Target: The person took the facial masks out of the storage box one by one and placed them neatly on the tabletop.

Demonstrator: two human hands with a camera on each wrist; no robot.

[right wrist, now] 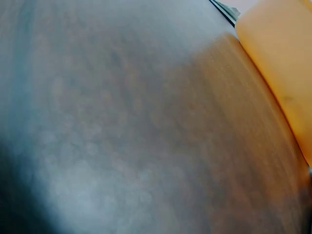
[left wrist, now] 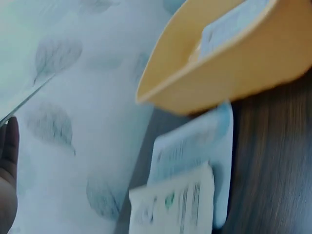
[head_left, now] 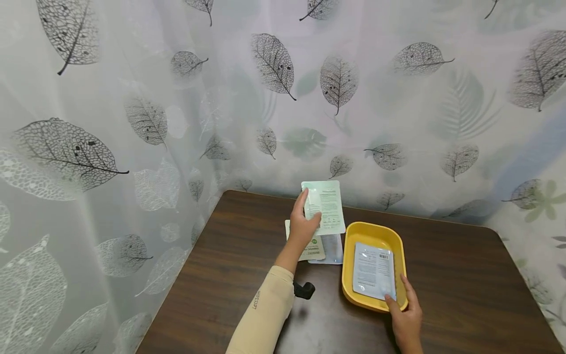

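In the head view, my left hand (head_left: 303,227) holds a pale green flat sachet (head_left: 326,204) up over the table, thumb across its printed face. Beneath it, a cream sachet (head_left: 315,250) partly covers a light blue sachet (head_left: 332,250) on the table. To their right stands a yellow plastic tub (head_left: 348,282), with a pale blue-white sachet (head_left: 373,270) lying inside. My right hand (head_left: 407,318) grips the tub's near right rim, thumb at the inner edge. The left wrist view catches only part of the left hand (left wrist: 7,180) and the sachet's edge.
The dark wooden table (head_left: 460,275) reaches back to a leaf-patterned curtain (head_left: 353,118). A black wrist-camera mount (head_left: 304,290) juts out from the left sleeve (head_left: 265,309). In the right wrist view, the tub's outer wall (right wrist: 282,63) fills the upper right.
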